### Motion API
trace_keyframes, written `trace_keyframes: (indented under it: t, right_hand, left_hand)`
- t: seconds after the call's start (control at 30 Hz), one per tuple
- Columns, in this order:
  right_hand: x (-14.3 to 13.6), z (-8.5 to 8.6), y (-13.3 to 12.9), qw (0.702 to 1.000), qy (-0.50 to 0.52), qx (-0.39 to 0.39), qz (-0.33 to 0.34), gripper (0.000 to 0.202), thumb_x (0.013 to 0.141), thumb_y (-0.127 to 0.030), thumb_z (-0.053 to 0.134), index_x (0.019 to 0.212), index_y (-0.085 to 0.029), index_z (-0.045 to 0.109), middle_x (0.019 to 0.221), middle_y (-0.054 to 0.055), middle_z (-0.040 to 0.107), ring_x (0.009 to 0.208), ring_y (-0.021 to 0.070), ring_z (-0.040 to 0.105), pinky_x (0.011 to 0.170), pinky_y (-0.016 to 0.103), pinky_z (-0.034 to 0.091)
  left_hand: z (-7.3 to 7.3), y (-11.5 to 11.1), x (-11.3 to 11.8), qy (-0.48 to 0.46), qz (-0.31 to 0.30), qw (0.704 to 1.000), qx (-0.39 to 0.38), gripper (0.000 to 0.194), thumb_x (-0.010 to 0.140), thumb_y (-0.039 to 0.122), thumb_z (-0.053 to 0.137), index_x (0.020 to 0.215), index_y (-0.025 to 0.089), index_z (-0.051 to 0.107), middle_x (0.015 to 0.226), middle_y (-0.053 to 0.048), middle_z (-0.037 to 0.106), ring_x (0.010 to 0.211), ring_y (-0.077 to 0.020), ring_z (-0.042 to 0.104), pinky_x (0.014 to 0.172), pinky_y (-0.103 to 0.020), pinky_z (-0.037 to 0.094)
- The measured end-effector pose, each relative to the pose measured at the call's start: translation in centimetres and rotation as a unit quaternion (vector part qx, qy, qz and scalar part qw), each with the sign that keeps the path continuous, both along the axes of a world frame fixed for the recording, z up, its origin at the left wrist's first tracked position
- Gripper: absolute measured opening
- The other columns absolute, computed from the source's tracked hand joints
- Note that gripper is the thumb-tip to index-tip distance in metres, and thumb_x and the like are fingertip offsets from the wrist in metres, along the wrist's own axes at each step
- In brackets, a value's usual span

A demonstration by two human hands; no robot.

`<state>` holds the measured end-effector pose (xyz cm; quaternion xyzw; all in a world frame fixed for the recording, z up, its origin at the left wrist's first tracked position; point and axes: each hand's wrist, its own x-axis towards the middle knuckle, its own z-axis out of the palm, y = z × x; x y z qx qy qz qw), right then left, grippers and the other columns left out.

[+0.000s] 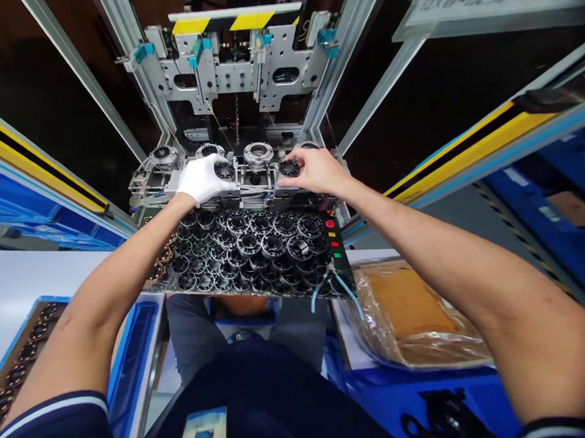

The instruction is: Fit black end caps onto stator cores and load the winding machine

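In a white glove, my left hand (202, 178) curls its fingers around a black ring part (225, 171) in front of the machine's fixture. My bare right hand (314, 169) grips a second black ring part (289, 168) between thumb and fingers. Between the two hands, a round metal holder (258, 154) sits on the fixture, and another holder (164, 156) stands at its left end. Below the hands, many black and silver rings (249, 243) lie packed on a dark tray.
Blue-handled pliers (333, 277) lie at the tray's right corner, below coloured buttons (329, 224). Plastic-wrapped cardboard (413, 300) is at right. A box of copper-wound rings (20, 371) is at left. Above stands a metal press plate (236, 69) with yellow-black tape.
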<state>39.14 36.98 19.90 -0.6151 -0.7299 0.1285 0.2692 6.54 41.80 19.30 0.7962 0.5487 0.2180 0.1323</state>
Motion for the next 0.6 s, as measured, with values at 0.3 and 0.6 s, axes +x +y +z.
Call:
trace_keyframes:
  t: [0.3,0.6]
  right_hand:
    - [1.2,0.6,-2.5,0.996,0.069,0.052,0.011,0.065,0.088,-0.053,0.077,0.146,-0.026,0.073,0.109,0.007,0.078,0.097,0.0300,0.072,0.099,0.053,0.062]
    - [0.3,-0.3,-1.8,0.981,0.167,0.094,-0.014,0.067,0.077,-0.057,0.091,0.133,-0.023,0.082,0.119,0.011,0.082,0.105,0.0320,0.076,0.102,0.054,0.065]
  left_hand:
    - [0.6,-0.5,-0.3,-0.167,-0.067,0.983,0.050,0.068,0.089,0.030,0.076,0.153,0.023,0.054,0.160,-0.015,0.063,0.149,-0.0316,0.062,0.131,-0.048,0.052]
    - [1.0,-0.3,0.2,-0.157,-0.025,0.986,0.054,0.080,0.082,0.047,0.090,0.156,0.025,0.068,0.160,-0.007,0.070,0.147,-0.0316,0.066,0.135,-0.052,0.050]
